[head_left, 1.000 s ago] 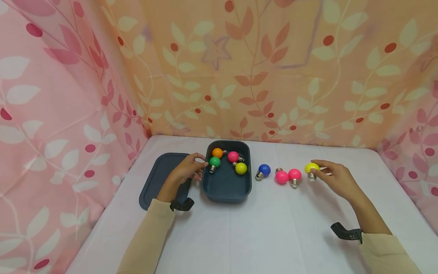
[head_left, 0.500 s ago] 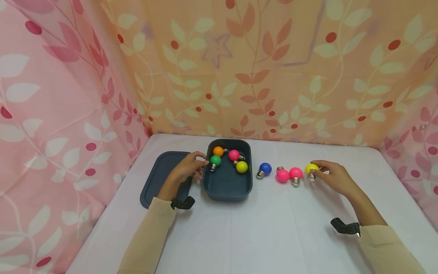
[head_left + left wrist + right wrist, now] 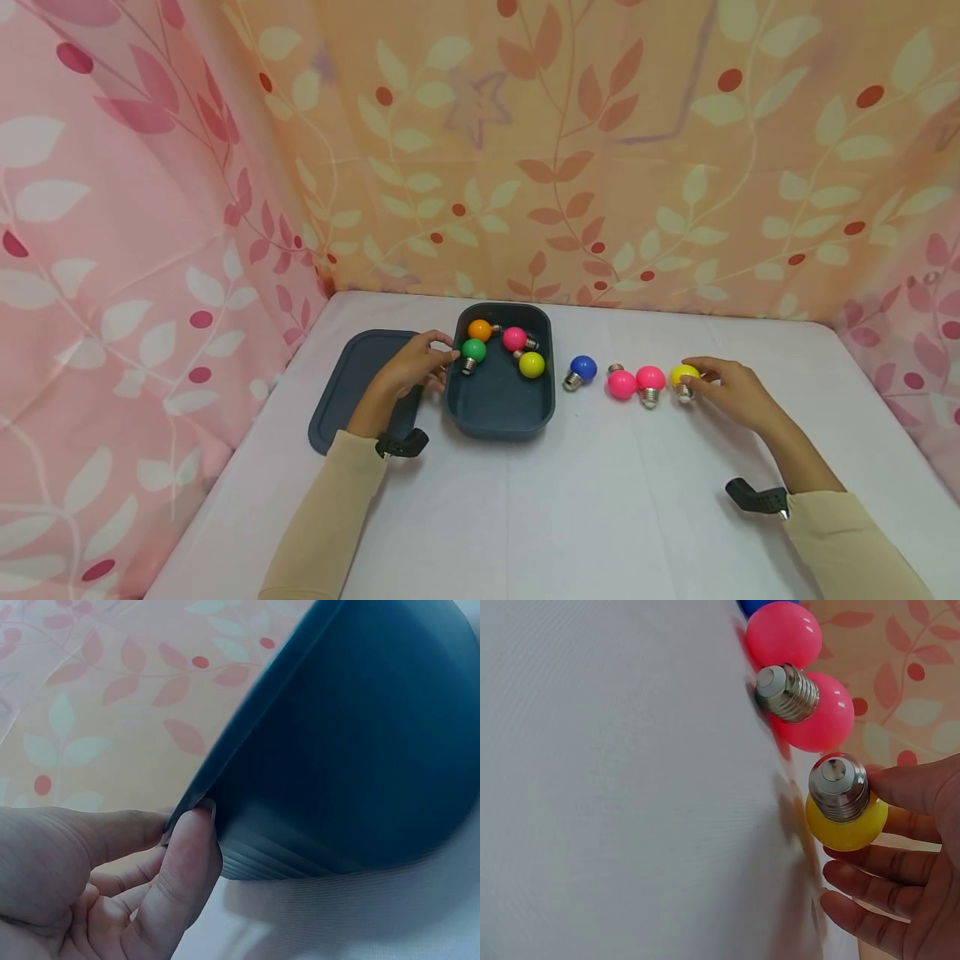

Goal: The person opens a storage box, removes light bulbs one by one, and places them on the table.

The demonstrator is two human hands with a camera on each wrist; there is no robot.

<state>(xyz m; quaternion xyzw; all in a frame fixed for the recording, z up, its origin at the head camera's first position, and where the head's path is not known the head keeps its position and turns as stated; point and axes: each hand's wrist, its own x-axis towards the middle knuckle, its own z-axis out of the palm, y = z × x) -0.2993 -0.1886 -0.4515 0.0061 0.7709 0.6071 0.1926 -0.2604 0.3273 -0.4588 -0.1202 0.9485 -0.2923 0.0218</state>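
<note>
My left hand pinches the left rim of a dark blue-grey box; the left wrist view shows thumb and fingertip on the box wall. Inside the box lie an orange bulb, a green bulb, a pink bulb and a yellow bulb. My right hand holds another yellow bulb between thumb and fingers, its metal base toward me. To its left sit two pink bulbs side by side, then a blue bulb.
A dark flat lid lies left of the box, partly under my left hand and forearm. White cloth covers the table. Patterned curtains hang behind it and at both sides.
My right hand has lowered the yellow bulb slightly and brought it closer to the nearest pink bulb. The left hand stays on the box rim. The head view has shifted a little.
</note>
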